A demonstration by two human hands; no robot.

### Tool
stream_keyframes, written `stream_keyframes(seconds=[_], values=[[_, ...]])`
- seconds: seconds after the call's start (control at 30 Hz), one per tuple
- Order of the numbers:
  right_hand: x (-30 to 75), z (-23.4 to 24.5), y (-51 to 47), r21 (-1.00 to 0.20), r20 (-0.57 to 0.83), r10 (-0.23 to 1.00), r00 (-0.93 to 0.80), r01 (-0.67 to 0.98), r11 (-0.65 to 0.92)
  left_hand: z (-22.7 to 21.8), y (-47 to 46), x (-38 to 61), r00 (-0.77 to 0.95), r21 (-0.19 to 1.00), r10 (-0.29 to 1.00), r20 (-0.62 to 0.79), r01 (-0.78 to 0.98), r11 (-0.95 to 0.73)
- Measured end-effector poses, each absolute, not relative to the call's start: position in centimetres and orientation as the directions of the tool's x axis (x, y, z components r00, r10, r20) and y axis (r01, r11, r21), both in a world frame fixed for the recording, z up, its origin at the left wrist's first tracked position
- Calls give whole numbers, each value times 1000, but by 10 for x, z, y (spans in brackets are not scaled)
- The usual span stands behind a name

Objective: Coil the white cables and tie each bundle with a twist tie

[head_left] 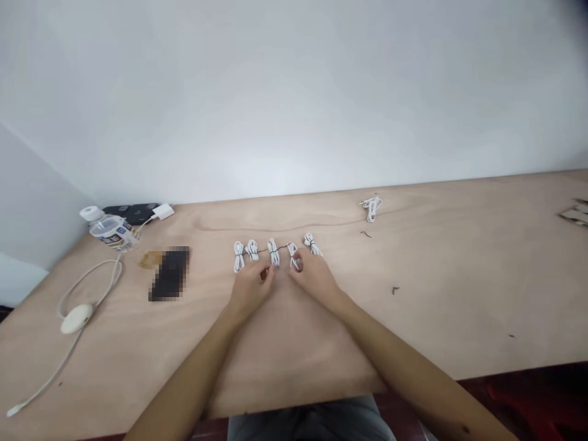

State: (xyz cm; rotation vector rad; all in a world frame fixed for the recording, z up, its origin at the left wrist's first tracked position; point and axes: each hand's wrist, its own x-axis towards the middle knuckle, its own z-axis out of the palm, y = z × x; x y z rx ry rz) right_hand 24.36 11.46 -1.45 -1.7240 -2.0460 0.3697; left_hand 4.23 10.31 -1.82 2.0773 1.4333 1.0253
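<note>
Several coiled white cables lie in a row on the wooden table, each bound at its middle with a dark tie. My left hand [250,285] has its fingers curled, thumb and forefinger at the lower end of the middle cable bundle [273,248]. To its left lie two more, an outer cable bundle [239,254] and an inner cable bundle [252,248]. My right hand [316,274] pinches another cable bundle [292,251], partly covered by the fingers. Just beyond that hand rests the rightmost cable bundle [311,243].
A white cable [372,209] lies apart near the wall, with scattered dark ties [395,290] around. On the left are a bottle [110,229], a blurred dark rectangular object [169,275], a white cord with an oval piece [77,319], and black boxes [138,213].
</note>
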Motion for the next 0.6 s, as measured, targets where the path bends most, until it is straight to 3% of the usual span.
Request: stream_keyframes(seconds=[0.1, 0.17, 0.27, 0.37, 0.47, 0.6], values=[[249, -18, 101, -489, 218, 968, -121, 845, 216, -18, 98, 50, 201, 800, 948, 246, 510, -316], [251, -22, 90, -457, 341, 923, -178, 827, 328, -19, 96, 57, 218, 878, 960, 177, 405, -254], [249, -27, 76, -309, 527, 768, -363, 760, 571, -20, 95, 65, 259, 962, 961, 94, 224, -155], [248, -26, 73, -212, 596, 616, -516, 639, 740, -19, 95, 66, 265, 994, 963, 55, 74, -77], [255, -22, 79, -297, 659, 564, -498, 516, 803, -19, 97, 61, 245, 999, 969, 22, -50, -10], [270, -23, 94, -540, 673, 695, -251, 474, 695, -22, 98, 57, 222, 978, 975, -28, -195, 73]])
